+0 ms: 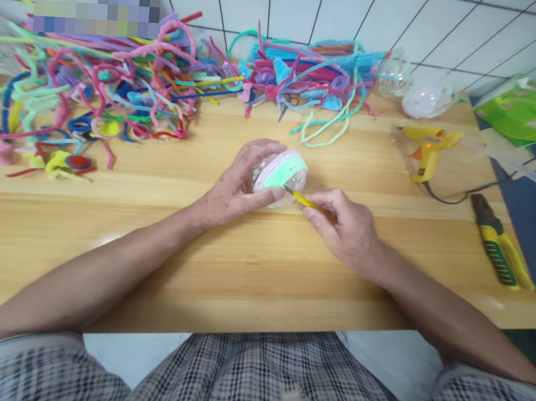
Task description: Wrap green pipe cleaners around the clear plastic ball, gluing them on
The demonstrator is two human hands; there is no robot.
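Observation:
A clear ball (281, 171), banded with pale pink and mint-green strips, rests at the middle of the wooden table. My left hand (244, 184) is wrapped round its left side, thumb along the near side and fingers over the top. In my right hand (339, 220) is a slim yellow-handled tool (307, 200) with a dark, pointed tip, which looks like a craft knife. Its tip touches or nearly touches the ball at the lower edge of the green band, close to my left thumb. The far-left underside of the ball is hidden by my hand.
Tangled colourful pipe cleaners (120, 88) fill the back left, with blue and pink bundles (312, 70) beside them. Small scissors (285, 105) lie in front. At right are clear balls (426, 98), a yellow glue gun (428, 147) with a cord, pliers (499, 242) and a green packet (523, 110).

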